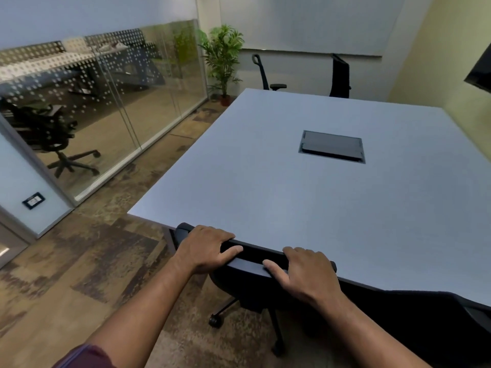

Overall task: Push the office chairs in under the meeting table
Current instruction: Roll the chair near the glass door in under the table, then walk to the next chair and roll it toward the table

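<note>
A black office chair [252, 285] stands at the near edge of the grey meeting table [305, 197], its backrest top against the table edge and its seat hidden beneath. My left hand [207, 248] grips the left end of the backrest's top rail. My right hand [305, 272] grips the rail further right. A second black chair [414, 322] shows at the lower right beside it. At the table's far side stand two more black chairs, one at the left [265, 75] and one at the right [340, 77], both a little back from the edge.
A dark cable box lid [332, 146] is set into the tabletop. A glass partition [119, 102] runs along the left, with a carpeted aisle between it and the table. A potted plant [223, 62] stands in the far corner. A dark screen [481, 70] hangs at right.
</note>
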A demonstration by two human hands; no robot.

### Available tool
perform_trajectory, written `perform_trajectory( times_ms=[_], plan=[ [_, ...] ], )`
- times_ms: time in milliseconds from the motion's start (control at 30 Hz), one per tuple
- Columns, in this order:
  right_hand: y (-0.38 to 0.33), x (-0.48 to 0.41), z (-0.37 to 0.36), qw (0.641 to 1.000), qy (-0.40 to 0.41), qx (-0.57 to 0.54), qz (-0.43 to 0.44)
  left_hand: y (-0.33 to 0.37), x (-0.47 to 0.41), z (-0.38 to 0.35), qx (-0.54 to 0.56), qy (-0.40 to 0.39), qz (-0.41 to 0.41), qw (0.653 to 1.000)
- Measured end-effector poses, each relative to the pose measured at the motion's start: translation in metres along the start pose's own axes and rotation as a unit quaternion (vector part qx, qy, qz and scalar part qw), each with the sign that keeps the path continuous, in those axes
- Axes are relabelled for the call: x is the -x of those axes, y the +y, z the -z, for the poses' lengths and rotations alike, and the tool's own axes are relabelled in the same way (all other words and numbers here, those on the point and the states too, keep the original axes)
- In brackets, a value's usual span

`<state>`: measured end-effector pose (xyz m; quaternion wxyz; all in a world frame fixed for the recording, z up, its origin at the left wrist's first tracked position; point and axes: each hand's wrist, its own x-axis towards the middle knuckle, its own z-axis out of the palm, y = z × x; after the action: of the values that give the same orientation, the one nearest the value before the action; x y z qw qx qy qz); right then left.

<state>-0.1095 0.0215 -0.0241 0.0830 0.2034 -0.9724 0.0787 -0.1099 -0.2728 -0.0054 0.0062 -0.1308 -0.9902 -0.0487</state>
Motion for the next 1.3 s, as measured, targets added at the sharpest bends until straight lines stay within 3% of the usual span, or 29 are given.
perform_trajectory(
  times_ms=[633, 1000, 1300],
  plan=[
    [-0.005, -0.018, -0.003, 0.998, -0.055, -0.016, -0.027, -0.021, -0.019, -0.009, -0.001, 0.028, -0.012, 1.000],
    [-0.029, -0.053, 0.001, 0.994, -0.081, -0.073, -0.020, -0.021, -0.018, -0.012, 0.000, -0.041, 0.023, 0.999],
    [-0.064, -0.116, -0.014, 0.992, -0.109, -0.056, 0.008, -0.070, -0.021, -0.004, -0.022, 0.035, 0.084, 0.996]
  ],
)
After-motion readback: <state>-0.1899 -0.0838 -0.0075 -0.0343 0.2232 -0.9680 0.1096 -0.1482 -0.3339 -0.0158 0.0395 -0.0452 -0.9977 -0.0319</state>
